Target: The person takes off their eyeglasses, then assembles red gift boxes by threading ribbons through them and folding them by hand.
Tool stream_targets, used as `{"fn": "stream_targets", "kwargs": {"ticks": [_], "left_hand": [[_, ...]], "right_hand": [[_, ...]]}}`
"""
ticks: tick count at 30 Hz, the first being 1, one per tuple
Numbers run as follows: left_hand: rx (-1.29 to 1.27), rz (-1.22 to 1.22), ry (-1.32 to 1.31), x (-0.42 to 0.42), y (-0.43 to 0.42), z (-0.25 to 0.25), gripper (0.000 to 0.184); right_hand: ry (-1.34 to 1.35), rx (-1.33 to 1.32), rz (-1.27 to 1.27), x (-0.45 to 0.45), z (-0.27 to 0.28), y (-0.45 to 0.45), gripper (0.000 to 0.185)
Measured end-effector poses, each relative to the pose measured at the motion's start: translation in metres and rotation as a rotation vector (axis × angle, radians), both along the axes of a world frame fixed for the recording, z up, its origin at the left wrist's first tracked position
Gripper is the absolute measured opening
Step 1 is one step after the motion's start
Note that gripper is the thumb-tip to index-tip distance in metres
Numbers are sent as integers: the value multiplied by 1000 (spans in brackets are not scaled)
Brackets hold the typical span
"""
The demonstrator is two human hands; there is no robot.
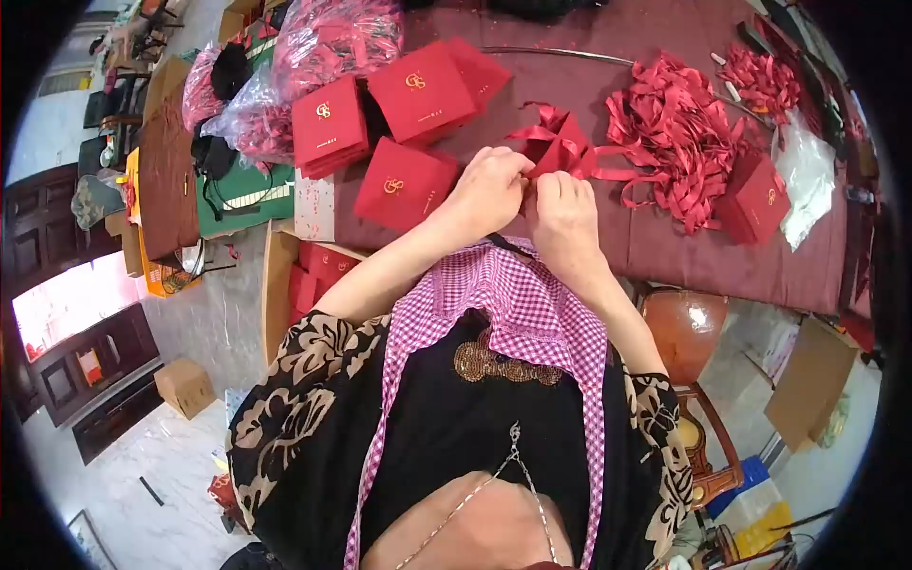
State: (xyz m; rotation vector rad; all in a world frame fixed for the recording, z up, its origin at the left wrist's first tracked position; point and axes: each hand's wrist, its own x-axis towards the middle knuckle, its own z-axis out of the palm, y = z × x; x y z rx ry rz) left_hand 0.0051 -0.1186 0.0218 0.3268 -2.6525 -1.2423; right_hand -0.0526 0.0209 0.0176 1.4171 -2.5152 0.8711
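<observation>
My left hand (pixel 487 190) and my right hand (pixel 564 214) are close together at the table's near edge, both with curled fingers. Between and just beyond them is a red piece with ribbon (pixel 554 142), pinched at its near side by the fingertips of both hands. The fingers hide its near end. Left of my hands lie red cards or bags with gold lettering: one (pixel 404 182) near my left wrist, a stack (pixel 329 128) and another stack (pixel 423 92) behind. A heap of red ribbons (pixel 670 138) lies to the right.
A red bag (pixel 757 201) and clear plastic (pixel 806 180) lie at the table's right. Filled plastic bags (pixel 332 43) stand at the back left. An open carton (pixel 278 285) with red items is beside the table's near left edge. A wooden chair (pixel 686 332) stands near right.
</observation>
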Motion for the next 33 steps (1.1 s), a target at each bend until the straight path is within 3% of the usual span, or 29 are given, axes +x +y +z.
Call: {"fn": "stream_targets", "kwargs": {"ticks": [5, 8, 9, 12, 15, 19, 25, 32, 33], "left_hand": [[-33, 0, -19, 1, 8, -10, 17], [-86, -31, -3, 5, 13, -10, 17], [-88, -27, -2, 7, 14, -9, 17], [-36, -55, 19, 11, 13, -3, 18], [-32, -223, 15, 6, -2, 7, 19], [-208, -231, 107, 5, -7, 19, 18], [-149, -434, -4, 2, -21, 12, 15], [-97, -466, 3, 1, -24, 6, 12], [-90, -484, 2, 0, -25, 7, 11]], "right_hand": [[50, 34, 15, -1, -17, 0, 11], [-449, -173, -126, -1, -23, -2, 8], [-448, -173, -121, -1, -22, -2, 8], [-985, -275, -243, -1, -26, 4, 9], [-1087, -286, -261, -4, -22, 10, 9], [-1099, -322, -256, -4, -16, 14, 8], [-1334, -423, -246, 3, -4, 16, 6], [-1343, -441, -101, 0, -8, 21, 11], [-950, -302, -23, -5, 3, 22, 13]]}}
